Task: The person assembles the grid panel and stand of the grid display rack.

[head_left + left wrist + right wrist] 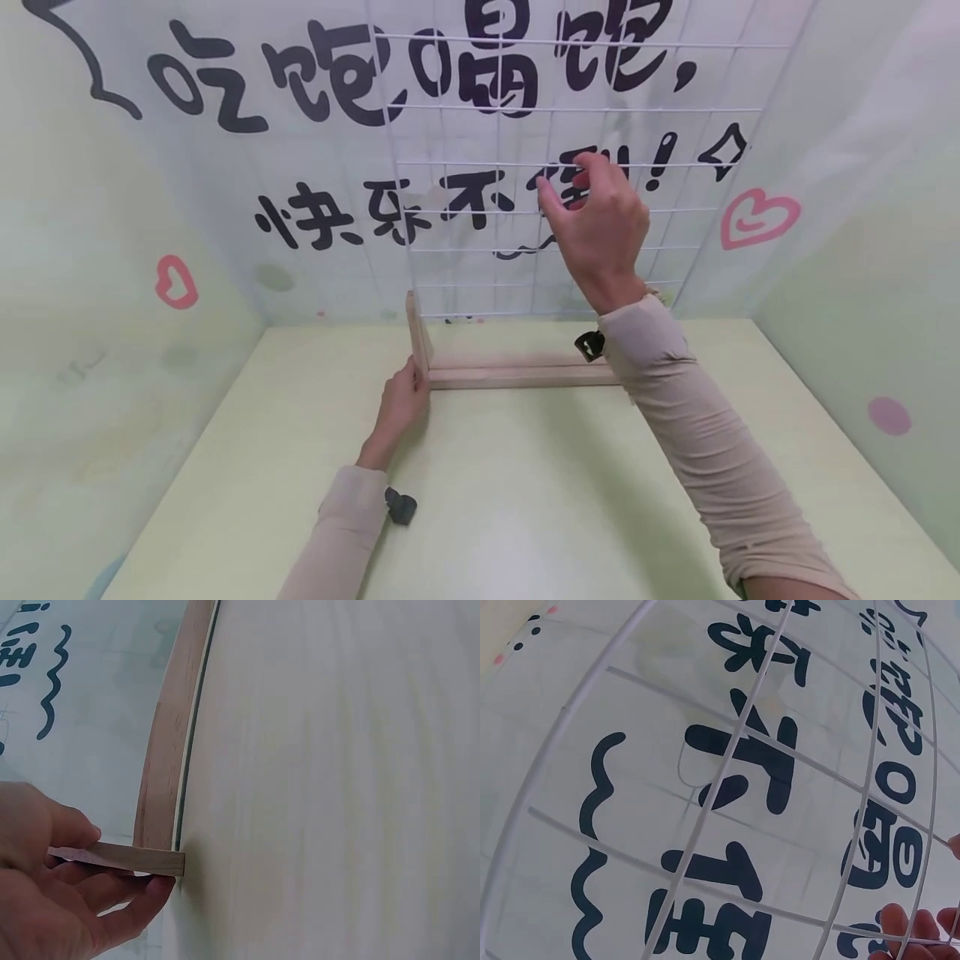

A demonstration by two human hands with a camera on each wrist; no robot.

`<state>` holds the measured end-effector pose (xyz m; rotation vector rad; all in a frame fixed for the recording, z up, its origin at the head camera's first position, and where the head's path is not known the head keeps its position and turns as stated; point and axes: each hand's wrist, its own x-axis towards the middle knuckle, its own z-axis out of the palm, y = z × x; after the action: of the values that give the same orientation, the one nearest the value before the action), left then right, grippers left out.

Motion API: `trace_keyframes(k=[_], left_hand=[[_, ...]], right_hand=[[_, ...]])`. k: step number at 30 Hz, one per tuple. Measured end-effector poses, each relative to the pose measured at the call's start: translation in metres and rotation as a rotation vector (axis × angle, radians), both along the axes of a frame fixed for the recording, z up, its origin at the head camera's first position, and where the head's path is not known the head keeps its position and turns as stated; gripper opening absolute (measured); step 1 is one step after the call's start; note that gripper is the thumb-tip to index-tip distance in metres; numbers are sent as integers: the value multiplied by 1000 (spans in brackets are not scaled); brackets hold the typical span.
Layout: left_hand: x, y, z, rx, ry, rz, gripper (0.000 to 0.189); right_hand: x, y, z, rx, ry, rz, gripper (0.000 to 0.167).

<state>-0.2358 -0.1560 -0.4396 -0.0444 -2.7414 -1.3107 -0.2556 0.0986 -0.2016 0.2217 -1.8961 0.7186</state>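
A white wire grid panel [442, 212] rises above a wooden stand [525, 379], spreading wider toward its top in the head view. The stand has a long bar lying along the table and a short upright piece at its left end. My left hand [401, 404] grips that end piece low down; in the left wrist view, the thumb lies above the wood [142, 859] and the fingers below. Higher up, my right hand [600, 225] holds the grid with bent fingers, thumb spread from the index finger. Wires cross before its fingertips [894, 921] in the right wrist view.
Behind the grid hangs a pale wall sheet [225, 167] with large black lettering and pink hearts. Pale green side walls [112, 250] flank the light table [480, 500]. Small dark devices sit at both cuffs, and the right forearm overlaps the bar's right end.
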Motion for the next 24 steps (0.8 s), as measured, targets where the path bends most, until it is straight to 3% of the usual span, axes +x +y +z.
trace_keyframes(k=[12,24], left_hand=[[5,-4,1,30,-5,24,45],[4,1,-3,49,1,19,45]], right_hand=[[-9,-13,6,-14,2,42,40],[-12,-9,13,-11,-57,7,40]])
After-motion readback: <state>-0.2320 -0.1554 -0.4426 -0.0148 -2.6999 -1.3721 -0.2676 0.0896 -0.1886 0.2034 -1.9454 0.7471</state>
